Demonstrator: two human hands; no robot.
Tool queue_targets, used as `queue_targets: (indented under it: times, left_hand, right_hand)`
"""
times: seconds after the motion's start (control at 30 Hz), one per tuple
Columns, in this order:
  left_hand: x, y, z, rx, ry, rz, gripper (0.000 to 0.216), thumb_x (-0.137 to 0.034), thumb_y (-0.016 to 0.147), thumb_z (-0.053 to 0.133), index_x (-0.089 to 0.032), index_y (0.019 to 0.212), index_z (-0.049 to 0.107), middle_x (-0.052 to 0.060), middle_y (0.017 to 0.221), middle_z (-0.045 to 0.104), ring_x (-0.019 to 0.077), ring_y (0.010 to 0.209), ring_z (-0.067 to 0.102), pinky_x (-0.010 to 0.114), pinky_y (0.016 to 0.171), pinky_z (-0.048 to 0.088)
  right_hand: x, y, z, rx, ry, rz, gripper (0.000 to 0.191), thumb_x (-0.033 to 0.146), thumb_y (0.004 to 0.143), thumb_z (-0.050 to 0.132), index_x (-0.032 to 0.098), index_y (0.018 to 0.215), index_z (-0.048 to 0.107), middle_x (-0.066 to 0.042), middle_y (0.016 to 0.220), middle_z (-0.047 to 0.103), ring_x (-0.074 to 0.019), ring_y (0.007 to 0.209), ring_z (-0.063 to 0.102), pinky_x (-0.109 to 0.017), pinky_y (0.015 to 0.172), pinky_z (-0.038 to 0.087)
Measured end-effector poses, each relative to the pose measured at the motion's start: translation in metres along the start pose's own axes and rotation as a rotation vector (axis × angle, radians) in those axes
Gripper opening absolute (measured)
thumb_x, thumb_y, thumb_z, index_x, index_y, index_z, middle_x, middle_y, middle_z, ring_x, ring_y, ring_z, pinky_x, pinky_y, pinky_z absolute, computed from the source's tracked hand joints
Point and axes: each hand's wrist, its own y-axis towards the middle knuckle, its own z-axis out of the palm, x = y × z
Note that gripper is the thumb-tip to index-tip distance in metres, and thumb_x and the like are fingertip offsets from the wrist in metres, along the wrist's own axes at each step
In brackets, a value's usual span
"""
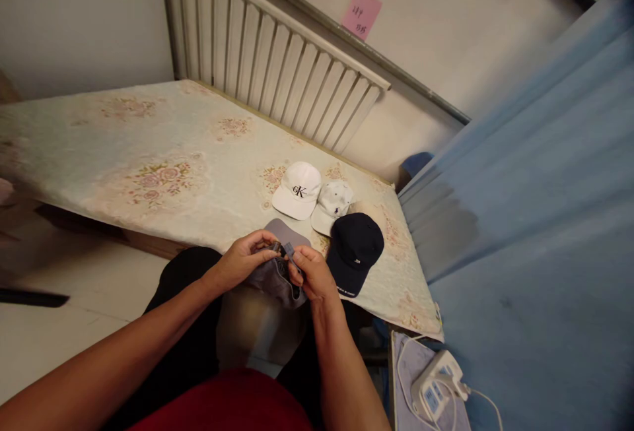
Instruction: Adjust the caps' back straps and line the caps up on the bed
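Observation:
Between my two hands is a grey baseball cap (277, 282), its brim (288, 232) pointing away toward the bed. My left hand (247, 258) is closed with thumb and fingers on one side of the cap's back strap. Pinched in my right hand (312, 267) is the other end of the strap (289, 251). The fingers hide part of the strap and its fastening. Just beyond lie a white cap with black letters (298, 188), a pale patterned cap (335, 200) and a dark navy cap (357, 243), the navy one closest to my right hand.
The caps rest on a bed with a floral cover (208, 173). A radiator (267, 55) runs along the wall behind it. Blue curtains (525, 206) hang at the right. Below them, a white power strip (436, 388) with cables sits on a small surface.

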Motion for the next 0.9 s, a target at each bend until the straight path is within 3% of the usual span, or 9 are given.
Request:
queue_targets:
  times: [0.4, 0.9]
  left_hand:
    - [-0.0019, -0.0007, 0.0051, -0.017, 0.019, -0.026, 0.023, -0.034, 0.075, 0.062, -0.019, 0.092, 0.058, 0.000, 0.084, 0.065, 0.0169, 0.081, 0.062, 0.033, 0.080, 0.049]
    - [-0.0003, -0.0020, 0.0067, 0.015, 0.033, -0.018, 0.021, -0.032, 0.077, 0.061, -0.018, 0.093, 0.062, 0.002, 0.090, 0.064, 0.0181, 0.088, 0.060, 0.033, 0.086, 0.047]
  right_hand:
    - [-0.0079, 0.0022, -0.0007, 0.049, -0.023, 0.055, 0.031, 0.044, 0.072, 0.071, 0.015, 0.077, 0.061, 0.009, 0.043, 0.048, -0.0040, 0.034, 0.030, -0.018, 0.036, 0.020]
    - [-0.0049, 0.0019, 0.0058, 0.031, -0.044, 0.053, 0.033, 0.046, 0.070, 0.073, 0.016, 0.076, 0.061, 0.009, 0.043, 0.047, -0.0039, 0.034, 0.030, -0.018, 0.036, 0.020]
